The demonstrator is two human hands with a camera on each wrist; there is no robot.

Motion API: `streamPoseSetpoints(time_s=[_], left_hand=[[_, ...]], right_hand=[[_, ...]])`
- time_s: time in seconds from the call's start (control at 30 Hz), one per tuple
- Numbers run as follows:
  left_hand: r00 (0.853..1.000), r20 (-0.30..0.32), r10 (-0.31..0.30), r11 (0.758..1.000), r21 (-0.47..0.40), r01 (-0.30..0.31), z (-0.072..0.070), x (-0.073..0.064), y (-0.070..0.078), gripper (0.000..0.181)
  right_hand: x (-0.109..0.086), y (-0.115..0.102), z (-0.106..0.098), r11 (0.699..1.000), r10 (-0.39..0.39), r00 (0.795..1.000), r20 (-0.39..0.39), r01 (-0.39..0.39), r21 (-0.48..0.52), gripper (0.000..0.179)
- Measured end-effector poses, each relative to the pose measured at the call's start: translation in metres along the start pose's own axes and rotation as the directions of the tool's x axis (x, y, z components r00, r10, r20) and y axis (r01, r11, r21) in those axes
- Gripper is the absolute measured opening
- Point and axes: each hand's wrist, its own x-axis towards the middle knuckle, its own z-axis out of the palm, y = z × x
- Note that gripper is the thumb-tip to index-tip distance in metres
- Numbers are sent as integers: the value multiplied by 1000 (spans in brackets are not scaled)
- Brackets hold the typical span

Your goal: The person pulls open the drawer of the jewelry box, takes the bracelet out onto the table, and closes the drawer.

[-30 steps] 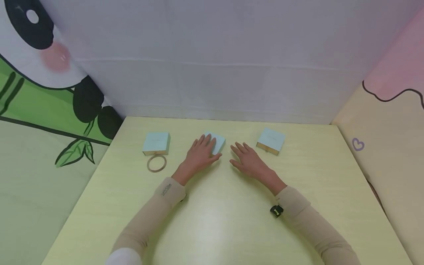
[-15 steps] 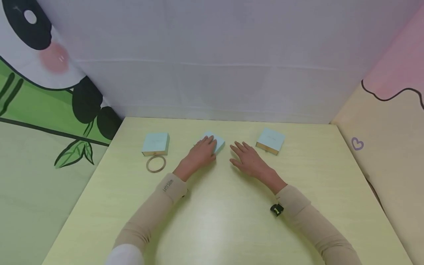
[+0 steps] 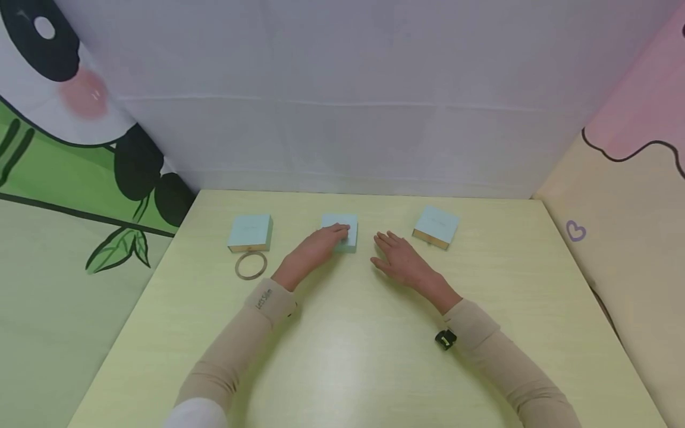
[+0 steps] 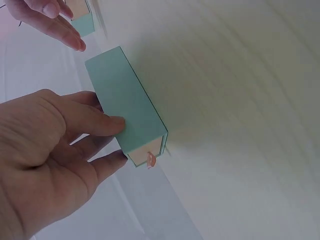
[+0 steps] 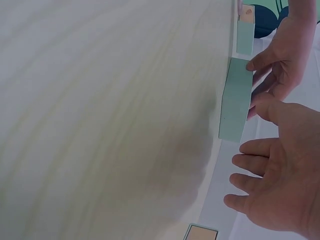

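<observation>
My left hand [image 3: 314, 246] holds a light blue drawer box [image 3: 333, 220] at the back middle of the table. In the left wrist view the thumb presses the box's teal side, and the other fingers lie against its top face. A small orange ribbon tab [image 4: 151, 160] sticks out of the drawer end. To the right of this box, my right hand [image 3: 402, 260] hovers low with fingers extended, holding nothing. The right wrist view shows its fingers spread apart, with the thumb close to the left hand.
A matching box [image 3: 250, 230] stands at the left, with a thin brown ring [image 3: 236, 266] just in front of it. Another such box [image 3: 436, 224], set at an angle, is at the right. Behind the table's back edge hangs a pale cloth [image 3: 342, 142].
The left hand has turned the middle box counterclockwise, from slanted to nearly square with the table's back edge, and shifted it slightly left. The right hand has stayed almost still.
</observation>
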Motion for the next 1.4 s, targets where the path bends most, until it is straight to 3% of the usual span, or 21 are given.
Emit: streamPoseSetpoints(time_s=[0.33,0.53,0.7,0.83,1.0,1.2,1.4], left_hand=[[1000,-9,3,1000,-21,-3,0,3,2,46],[997,-82,12,1000,-13,-13,5,6,6,44],[987,-129,-98,993,46,105,7,10,19,53],[967,-127,-220,973,43,227,7,16,32,57],[945,-119,-306,947,60,314,6,24,43,58],[928,-104,-357,926,93,367,8,29,46,57],[944,-100,-316,939,112,326,12,32,43,52]], right_hand=[[-1,-2,-3,1000,12,1000,-7,-12,2,61],[0,-4,-5,999,20,1000,-6,-19,27,62],[-1,-4,-7,999,29,1000,2,-29,37,60],[-1,-4,-7,999,18,1000,1,-18,30,57],[0,-3,-5,999,11,1000,-8,-10,44,54],[1,-1,-4,999,7,1000,-10,-6,53,51],[1,0,-5,995,19,1000,-7,-18,103,50]])
